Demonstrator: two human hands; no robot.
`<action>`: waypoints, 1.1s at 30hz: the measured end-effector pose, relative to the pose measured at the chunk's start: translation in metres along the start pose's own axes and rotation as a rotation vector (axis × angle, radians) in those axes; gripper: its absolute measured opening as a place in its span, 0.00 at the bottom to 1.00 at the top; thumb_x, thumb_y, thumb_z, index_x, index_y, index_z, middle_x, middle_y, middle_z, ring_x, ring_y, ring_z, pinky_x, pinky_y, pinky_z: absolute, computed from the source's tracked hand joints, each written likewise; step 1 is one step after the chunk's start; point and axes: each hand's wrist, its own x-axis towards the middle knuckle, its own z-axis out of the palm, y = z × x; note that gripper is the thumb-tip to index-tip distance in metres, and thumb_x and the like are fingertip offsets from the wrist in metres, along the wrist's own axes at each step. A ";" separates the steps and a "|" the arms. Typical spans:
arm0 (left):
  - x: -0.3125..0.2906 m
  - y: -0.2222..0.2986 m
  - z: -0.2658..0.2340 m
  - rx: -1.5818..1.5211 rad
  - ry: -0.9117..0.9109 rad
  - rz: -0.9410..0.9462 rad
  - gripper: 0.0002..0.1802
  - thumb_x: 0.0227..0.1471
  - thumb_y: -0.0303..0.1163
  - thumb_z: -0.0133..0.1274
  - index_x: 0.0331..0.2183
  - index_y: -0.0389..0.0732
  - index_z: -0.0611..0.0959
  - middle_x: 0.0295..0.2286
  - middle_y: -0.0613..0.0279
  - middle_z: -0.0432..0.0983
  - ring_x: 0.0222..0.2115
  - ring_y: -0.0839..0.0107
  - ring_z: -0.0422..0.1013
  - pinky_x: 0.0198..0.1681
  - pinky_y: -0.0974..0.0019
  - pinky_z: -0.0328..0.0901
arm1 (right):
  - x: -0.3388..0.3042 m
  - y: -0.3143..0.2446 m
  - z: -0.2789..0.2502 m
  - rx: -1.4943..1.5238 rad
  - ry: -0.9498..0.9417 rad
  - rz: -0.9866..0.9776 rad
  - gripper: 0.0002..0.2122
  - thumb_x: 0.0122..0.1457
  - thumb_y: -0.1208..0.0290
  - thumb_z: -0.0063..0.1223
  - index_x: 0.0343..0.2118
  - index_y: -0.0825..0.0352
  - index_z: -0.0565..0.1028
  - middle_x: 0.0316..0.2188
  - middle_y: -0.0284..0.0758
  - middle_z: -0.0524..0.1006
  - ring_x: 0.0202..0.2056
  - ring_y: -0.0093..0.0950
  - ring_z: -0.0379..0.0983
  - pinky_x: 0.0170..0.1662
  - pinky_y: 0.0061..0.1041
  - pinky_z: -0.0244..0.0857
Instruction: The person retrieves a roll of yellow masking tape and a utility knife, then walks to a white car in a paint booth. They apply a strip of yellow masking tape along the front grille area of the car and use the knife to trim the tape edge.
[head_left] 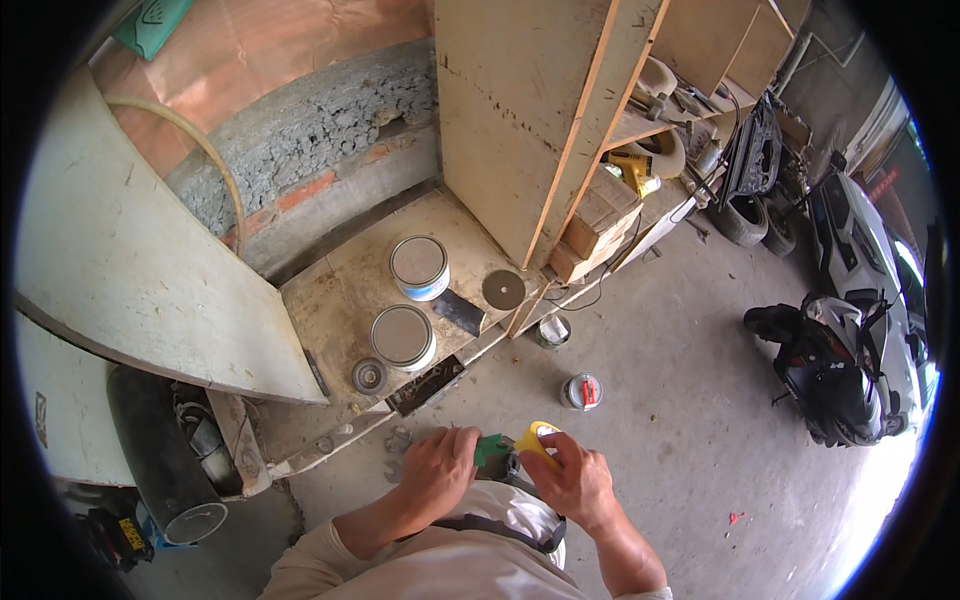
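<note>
My left hand (440,470) is closed, and a green flat piece (491,450) sticks out from its fingers toward the right. A yellow object with a pale, rounded end (538,440) is gripped in my right hand (575,485); its kind is unclear. The two hands are held close together in front of my waist, with the green piece almost at the yellow object. Something small and dark (512,465) shows between them, too small to name. Beyond my right hand, a metal can (577,402) stands on the floor with a red object (589,391) on its lid.
Two lidded cans (420,261) (403,335) stand on a dusty low bench (345,290), beside a dark disc (503,290) and a round metal part (369,376). Cardboard boxes (598,222) fill a shelf. A scooter (835,370) is parked at right, a black tube (160,450) at left.
</note>
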 end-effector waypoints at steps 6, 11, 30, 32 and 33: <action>0.001 0.001 0.003 0.017 -0.005 0.005 0.25 0.34 0.28 0.65 0.38 0.41 0.72 0.28 0.60 0.74 0.31 0.62 0.73 0.34 0.62 0.69 | -0.002 -0.004 -0.002 -0.039 -0.041 -0.058 0.16 0.55 0.58 0.60 0.37 0.67 0.74 0.26 0.39 0.79 0.26 0.43 0.77 0.29 0.38 0.72; 0.000 0.000 0.008 0.011 0.033 0.034 0.22 0.36 0.27 0.63 0.36 0.41 0.73 0.27 0.62 0.74 0.30 0.63 0.73 0.32 0.63 0.69 | 0.002 0.000 0.006 -0.083 -0.037 0.042 0.19 0.55 0.53 0.59 0.35 0.67 0.75 0.23 0.42 0.79 0.27 0.46 0.77 0.30 0.41 0.71; -0.006 -0.004 0.010 -0.001 0.054 0.089 0.21 0.37 0.26 0.60 0.37 0.41 0.73 0.26 0.62 0.72 0.29 0.64 0.72 0.31 0.63 0.67 | 0.006 0.005 0.007 -0.172 0.075 0.076 0.22 0.53 0.50 0.60 0.35 0.68 0.75 0.23 0.43 0.79 0.27 0.44 0.78 0.32 0.40 0.72; -0.006 -0.004 0.008 -0.015 0.051 0.087 0.22 0.35 0.26 0.61 0.37 0.41 0.73 0.26 0.62 0.73 0.29 0.63 0.72 0.31 0.63 0.67 | 0.006 0.006 0.005 -0.169 0.096 0.067 0.21 0.52 0.52 0.62 0.36 0.68 0.75 0.23 0.42 0.80 0.26 0.44 0.78 0.31 0.39 0.72; -0.006 -0.004 0.008 -0.023 0.050 0.088 0.23 0.35 0.26 0.62 0.38 0.41 0.73 0.26 0.62 0.73 0.29 0.63 0.72 0.31 0.63 0.67 | 0.006 0.006 0.004 -0.167 0.101 0.053 0.20 0.52 0.54 0.63 0.37 0.68 0.74 0.25 0.41 0.80 0.26 0.43 0.78 0.29 0.38 0.71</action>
